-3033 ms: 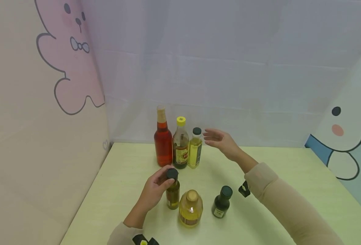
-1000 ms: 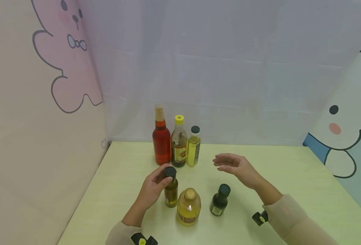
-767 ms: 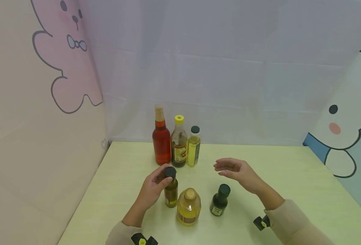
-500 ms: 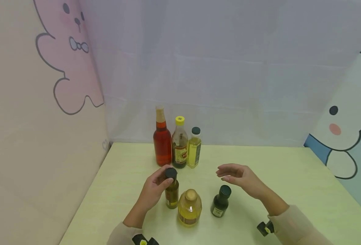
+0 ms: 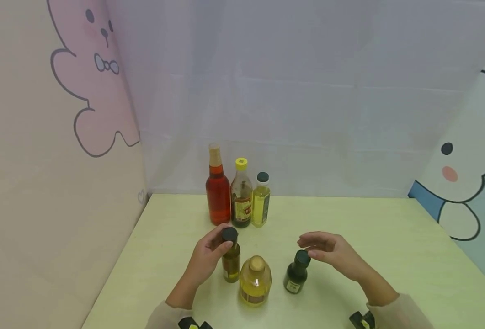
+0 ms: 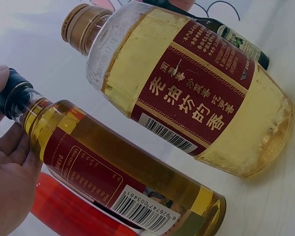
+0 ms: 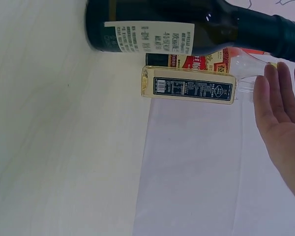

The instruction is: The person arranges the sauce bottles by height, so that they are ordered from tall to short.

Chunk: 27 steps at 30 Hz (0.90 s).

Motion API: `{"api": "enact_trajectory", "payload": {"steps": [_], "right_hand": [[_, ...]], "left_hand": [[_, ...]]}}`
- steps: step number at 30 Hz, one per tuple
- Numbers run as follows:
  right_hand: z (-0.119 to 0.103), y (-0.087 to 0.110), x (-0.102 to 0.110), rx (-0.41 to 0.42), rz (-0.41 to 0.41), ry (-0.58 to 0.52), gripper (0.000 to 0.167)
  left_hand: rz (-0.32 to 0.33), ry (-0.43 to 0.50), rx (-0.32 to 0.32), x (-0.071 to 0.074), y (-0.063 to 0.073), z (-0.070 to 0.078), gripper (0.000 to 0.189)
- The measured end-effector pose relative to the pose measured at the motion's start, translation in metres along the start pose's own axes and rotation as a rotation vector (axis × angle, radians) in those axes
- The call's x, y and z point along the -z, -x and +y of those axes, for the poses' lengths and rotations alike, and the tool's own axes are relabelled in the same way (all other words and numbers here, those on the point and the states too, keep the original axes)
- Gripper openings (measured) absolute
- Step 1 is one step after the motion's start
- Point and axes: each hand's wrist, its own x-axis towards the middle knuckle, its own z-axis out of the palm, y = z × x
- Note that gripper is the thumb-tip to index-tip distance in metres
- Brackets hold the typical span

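Note:
My left hand (image 5: 205, 256) holds a slim oil bottle (image 5: 231, 264) by its black cap and neck, thumb on the near side; the bottle stands upright. In the left wrist view its red label (image 6: 88, 169) and barcode show. My right hand (image 5: 336, 254) is just behind and right of a small dark green bottle (image 5: 295, 277), fingertips right at its cap. The right wrist view shows those fingers (image 7: 280, 98) nearly straight beside the neck of the dark bottle (image 7: 152, 29). Between the hands stands a round, gold-capped oil bottle (image 5: 255, 283).
Behind, a row holds a tall red bottle (image 5: 218, 196), a yellow-capped sauce bottle (image 5: 241, 201) and a square pale-yellow oil bottle (image 5: 261, 203). They stand on a pale table (image 5: 370, 228) before a white curtain (image 5: 308, 114). A patterned wall (image 5: 61, 205) rises at the left.
My right hand has come away from the square pale-yellow bottle in the back row, toward me and down to the dark green bottle's cap. My left hand keeps its hold, unmoved.

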Motion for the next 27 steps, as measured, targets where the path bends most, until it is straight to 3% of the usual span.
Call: {"api": "enact_trajectory", "payload": {"steps": [10,27], "right_hand": [[0.002,0.003,-0.008,0.042,-0.048,-0.087,0.038],[0.010,0.008,-0.016,0.051,-0.025,-0.053,0.034]], "left_hand": [[0.017,0.023,0.007,0.000,0.000,-0.002,0.038],[0.021,0.055,-0.038,-0.001,0.001,-0.006,0.037]]}}
